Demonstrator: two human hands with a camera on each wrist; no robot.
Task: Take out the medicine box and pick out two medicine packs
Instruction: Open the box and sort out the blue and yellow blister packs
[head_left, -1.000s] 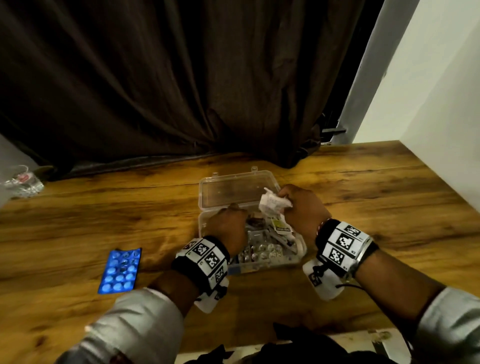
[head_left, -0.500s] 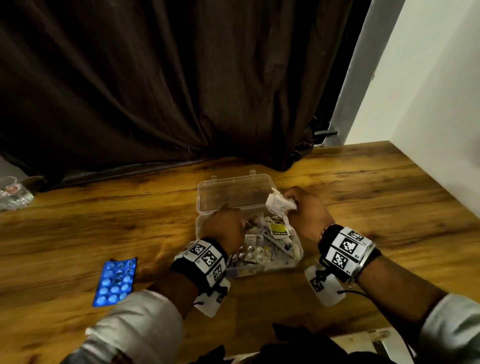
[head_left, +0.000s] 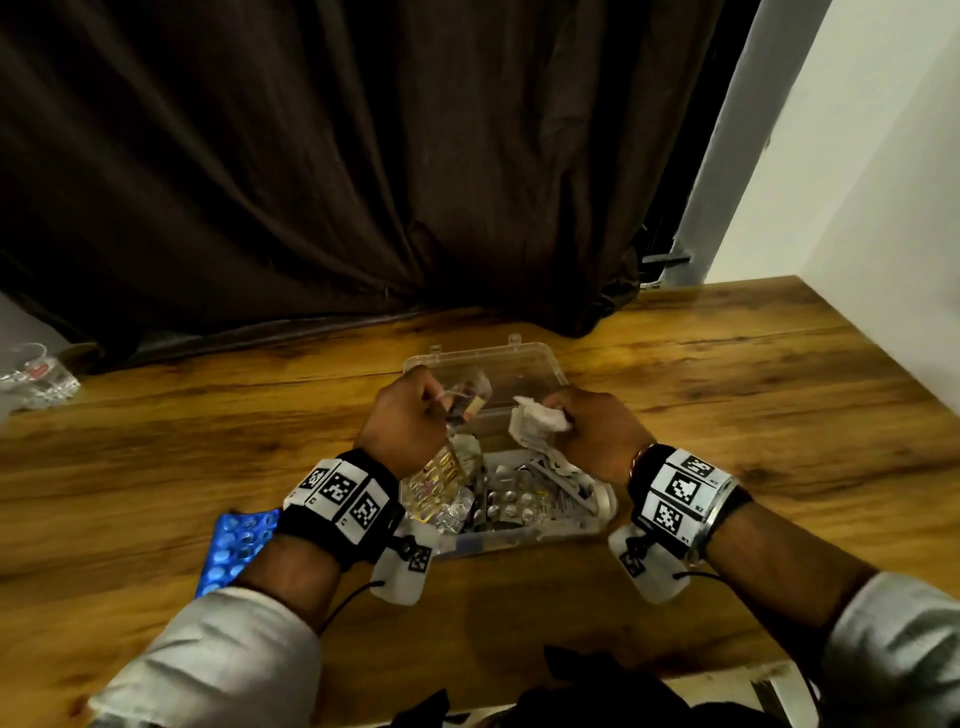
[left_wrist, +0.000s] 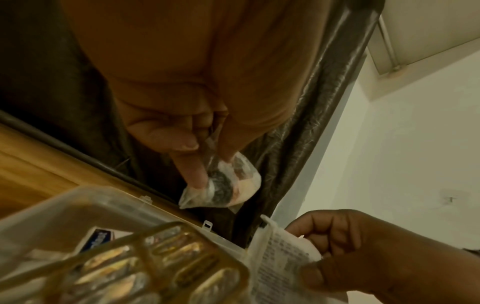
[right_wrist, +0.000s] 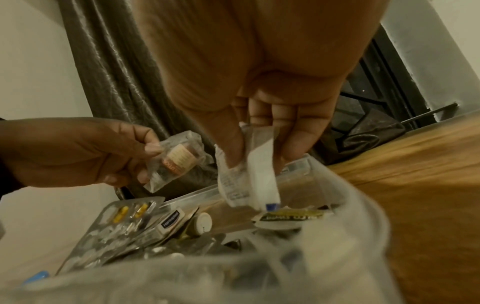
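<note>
Wooden counter (head_left: 727, 415), dark curtain (head_left: 363, 156) behind. Open medicine box (head_left: 530, 535) sits centre frame, between both wrists. Left hand (head_left: 405, 421) pinches a clear pouch (head_left: 467, 397) above the box's left half; right hand (head_left: 592, 431) grips a crumpled white paper pack (head_left: 535, 426) just right of it. Blue blister pack (head_left: 234, 545) lies at lower left, nearer the left hand.

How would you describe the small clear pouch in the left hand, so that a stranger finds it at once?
Find the open clear medicine box on the wooden table. Above its lid, the left hand pinches a small clear pouch. Unlike the flat blister strips, it holds a small labelled bottle.
</note>
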